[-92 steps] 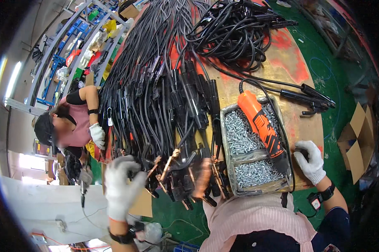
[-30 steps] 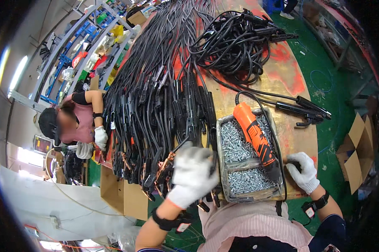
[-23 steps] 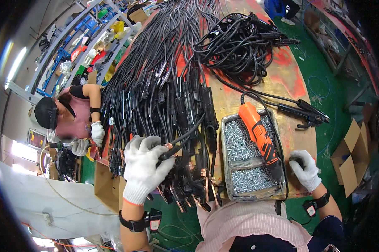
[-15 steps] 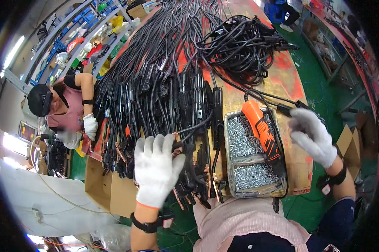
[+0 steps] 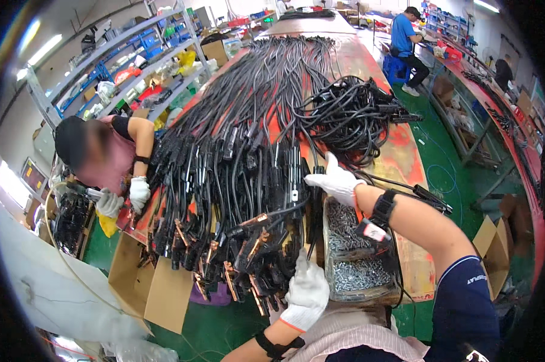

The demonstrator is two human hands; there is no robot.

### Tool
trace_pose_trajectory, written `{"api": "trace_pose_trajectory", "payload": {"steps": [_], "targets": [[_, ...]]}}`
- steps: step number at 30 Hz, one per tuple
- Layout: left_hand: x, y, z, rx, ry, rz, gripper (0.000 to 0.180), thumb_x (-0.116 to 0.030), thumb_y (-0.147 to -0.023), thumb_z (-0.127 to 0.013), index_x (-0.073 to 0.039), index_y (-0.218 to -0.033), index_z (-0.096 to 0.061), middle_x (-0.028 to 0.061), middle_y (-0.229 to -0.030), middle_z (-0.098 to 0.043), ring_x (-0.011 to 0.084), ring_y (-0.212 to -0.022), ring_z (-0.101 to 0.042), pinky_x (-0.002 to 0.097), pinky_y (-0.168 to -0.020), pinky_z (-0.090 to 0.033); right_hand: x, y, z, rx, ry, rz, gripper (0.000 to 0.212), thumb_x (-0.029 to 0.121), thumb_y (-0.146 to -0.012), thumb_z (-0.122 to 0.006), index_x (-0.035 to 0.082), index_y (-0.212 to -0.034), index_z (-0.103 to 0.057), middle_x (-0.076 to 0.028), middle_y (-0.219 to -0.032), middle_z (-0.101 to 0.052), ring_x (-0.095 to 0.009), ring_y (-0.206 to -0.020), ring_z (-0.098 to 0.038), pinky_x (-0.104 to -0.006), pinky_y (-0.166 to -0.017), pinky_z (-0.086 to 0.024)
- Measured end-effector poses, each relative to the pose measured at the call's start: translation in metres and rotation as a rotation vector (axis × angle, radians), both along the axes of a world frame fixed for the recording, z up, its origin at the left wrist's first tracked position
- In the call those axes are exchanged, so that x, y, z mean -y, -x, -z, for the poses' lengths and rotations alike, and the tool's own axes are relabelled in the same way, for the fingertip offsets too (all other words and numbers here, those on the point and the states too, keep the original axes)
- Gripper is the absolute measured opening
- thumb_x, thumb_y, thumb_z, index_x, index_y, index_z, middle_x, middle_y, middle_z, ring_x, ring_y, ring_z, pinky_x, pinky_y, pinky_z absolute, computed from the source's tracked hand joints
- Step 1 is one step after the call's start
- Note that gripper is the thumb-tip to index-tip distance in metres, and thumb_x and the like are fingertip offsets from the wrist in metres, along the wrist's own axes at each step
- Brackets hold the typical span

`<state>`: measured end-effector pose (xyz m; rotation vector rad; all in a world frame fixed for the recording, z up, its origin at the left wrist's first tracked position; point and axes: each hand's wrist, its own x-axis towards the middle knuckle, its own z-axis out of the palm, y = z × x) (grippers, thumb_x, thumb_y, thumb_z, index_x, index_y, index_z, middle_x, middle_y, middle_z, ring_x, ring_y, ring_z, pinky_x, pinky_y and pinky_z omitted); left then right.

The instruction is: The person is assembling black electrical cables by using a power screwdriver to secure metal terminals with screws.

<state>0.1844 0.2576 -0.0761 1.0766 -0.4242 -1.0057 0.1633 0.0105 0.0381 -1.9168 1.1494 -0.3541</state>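
Observation:
Rows of black welding cables (image 5: 266, 78) run down the table to black-handled electrode holders (image 5: 260, 238) with copper-coloured jaws at the near end. My left hand (image 5: 308, 291), in a white glove, is closed at the near edge, its fingers around the lower end of a thin black cable (image 5: 312, 246); what lies inside the palm is hidden. My right hand (image 5: 337, 181), also gloved, reaches across the screw tray, with thumb raised apart from the outstretched fingers. Those fingers lie over the rightmost black handle (image 5: 314, 211). My right forearm hides the orange power tool.
A two-part tray (image 5: 360, 295) of small silver screws stands at the table's near right. Coiled cables (image 5: 351, 120) lie beyond it. A co-worker (image 5: 103, 151) works at the left edge, above an open cardboard box (image 5: 163, 295). Another person (image 5: 405, 45) sits far right.
My left hand has let go of the cable it held and moved right and down to the near edge. My right hand has swung left, over the handles. The view has tilted up.

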Motion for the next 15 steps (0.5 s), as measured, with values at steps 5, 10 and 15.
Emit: {"api": "trace_pose_trajectory", "payload": {"steps": [5,10,15], "targets": [[0.004,-0.026,-0.080,2.118,-0.136,0.401,0.027,-0.027,-0.082,-0.060,-0.005,-0.096,-0.069,0.0031,-0.077,-0.057,0.0240,-0.079,-0.056,0.0332,-0.082,-0.048,0.044,0.000,0.052,0.088,-0.034,-0.057,0.067,0.044,-0.085,-0.065,-0.003,-0.133,-0.051,-0.023,-0.131,-0.059,-0.034,-0.121,-0.057,-0.0383,-0.102,-0.044],[-0.023,-0.054,-0.168,1.387,0.094,0.232,0.016,-0.016,-0.066,-0.076,-0.007,-0.077,-0.069,0.0091,-0.092,-0.070,0.0295,-0.102,-0.063,0.0414,-0.091,-0.048,0.029,-0.009,0.006,0.409,-0.481,-0.157,0.038,0.034,-0.087,-0.067,0.004,-0.111,-0.065,-0.008,-0.100,-0.070,-0.020,-0.090,-0.066,-0.0361,-0.088,-0.051],[-0.022,-0.059,-0.184,1.376,0.075,0.012,0.020,-0.016,-0.063,-0.081,-0.014,-0.079,-0.071,0.0060,-0.090,-0.068,0.0307,-0.095,-0.061,0.0441,-0.091,-0.045,-0.017,-0.008,-0.030,0.737,-0.884,-0.176,0.013,0.023,-0.090,-0.064,0.012,-0.097,-0.064,0.000,-0.084,-0.064,-0.013,-0.074,-0.062,-0.0323,-0.072,-0.052]]}}
